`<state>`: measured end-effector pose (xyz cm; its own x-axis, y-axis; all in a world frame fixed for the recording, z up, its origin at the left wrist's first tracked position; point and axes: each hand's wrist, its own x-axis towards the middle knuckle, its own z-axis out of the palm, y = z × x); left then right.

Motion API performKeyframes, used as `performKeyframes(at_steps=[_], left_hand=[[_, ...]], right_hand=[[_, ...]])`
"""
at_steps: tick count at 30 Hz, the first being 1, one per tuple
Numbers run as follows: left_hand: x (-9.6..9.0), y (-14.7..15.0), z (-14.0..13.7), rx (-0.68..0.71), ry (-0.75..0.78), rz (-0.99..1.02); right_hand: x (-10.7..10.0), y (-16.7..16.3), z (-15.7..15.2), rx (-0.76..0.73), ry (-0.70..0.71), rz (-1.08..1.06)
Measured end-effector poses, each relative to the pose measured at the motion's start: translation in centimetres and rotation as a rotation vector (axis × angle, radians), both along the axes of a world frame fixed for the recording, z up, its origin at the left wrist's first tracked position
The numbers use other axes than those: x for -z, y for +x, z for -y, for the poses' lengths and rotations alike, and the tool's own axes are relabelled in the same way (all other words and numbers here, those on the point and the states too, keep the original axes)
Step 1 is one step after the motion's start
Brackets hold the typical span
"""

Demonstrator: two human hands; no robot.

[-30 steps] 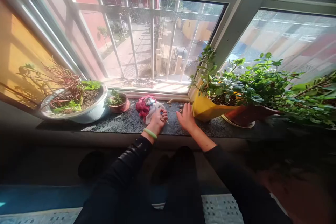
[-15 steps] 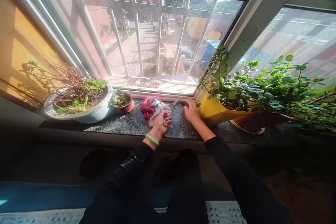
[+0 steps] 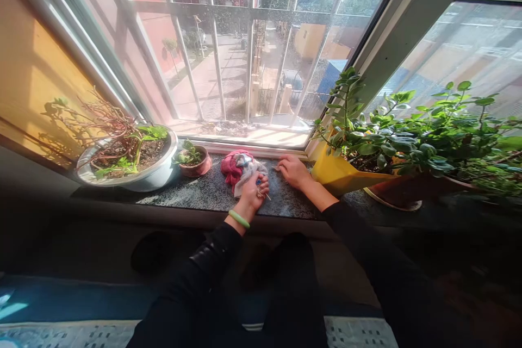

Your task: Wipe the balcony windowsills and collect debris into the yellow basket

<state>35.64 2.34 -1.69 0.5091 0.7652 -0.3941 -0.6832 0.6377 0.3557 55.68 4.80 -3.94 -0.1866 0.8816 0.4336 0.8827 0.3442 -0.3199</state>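
My left hand [image 3: 253, 193] is closed around a handful of small scraps [image 3: 259, 189], with blue and tan bits showing and a thin pale stick poking out. It rests over the near edge of a crumpled cloth bundle [image 3: 237, 167], pink-red and greyish white, on the speckled stone sill [image 3: 207, 193]. To its right, my right hand [image 3: 294, 172] lies low on the sill, fingertips drawn together at a small dry tan scrap, possibly a leaf, mostly hidden by the fingers. A yellow pot [image 3: 336, 174] stands right beside that wrist.
On the left are a wide white planter [image 3: 153, 178] with trailing stems and a small terracotta pot [image 3: 198, 167]. Leafy succulents [image 3: 379, 141] crowd the right, with a brown pot [image 3: 402, 190] on a saucer. Behind the sill is a barred window [image 3: 232, 65].
My right hand has moved left along the sill onto the dry tan scrap, which lay uncovered before. My left hand stays closed by the cloth. The view has shifted slightly.
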Motion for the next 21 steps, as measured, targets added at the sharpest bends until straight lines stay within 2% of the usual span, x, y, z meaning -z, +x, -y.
performKeyframes(at_steps=[4,9,12,17,21], left_hand=[[0.1,0.1,0.1,-0.011,0.022,0.0],[0.0,0.1,0.3,-0.028,0.035,-0.033],[-0.2,0.0,0.4,-0.024,0.037,-0.035],[-0.1,0.0,0.3,-0.008,0.043,-0.028],[0.1,0.1,0.2,-0.024,0.036,-0.027]], right_hand=[[-0.3,0.6,0.2,0.088,-0.001,-0.087],[-0.1,-1.8,-1.5,-0.057,-0.061,0.062],[-0.2,-2.4,-1.2,-0.042,-0.089,0.134],[-0.1,0.6,0.9,0.134,-0.063,-0.005],[1.0,2.0,0.6,0.313,-0.075,-0.075]])
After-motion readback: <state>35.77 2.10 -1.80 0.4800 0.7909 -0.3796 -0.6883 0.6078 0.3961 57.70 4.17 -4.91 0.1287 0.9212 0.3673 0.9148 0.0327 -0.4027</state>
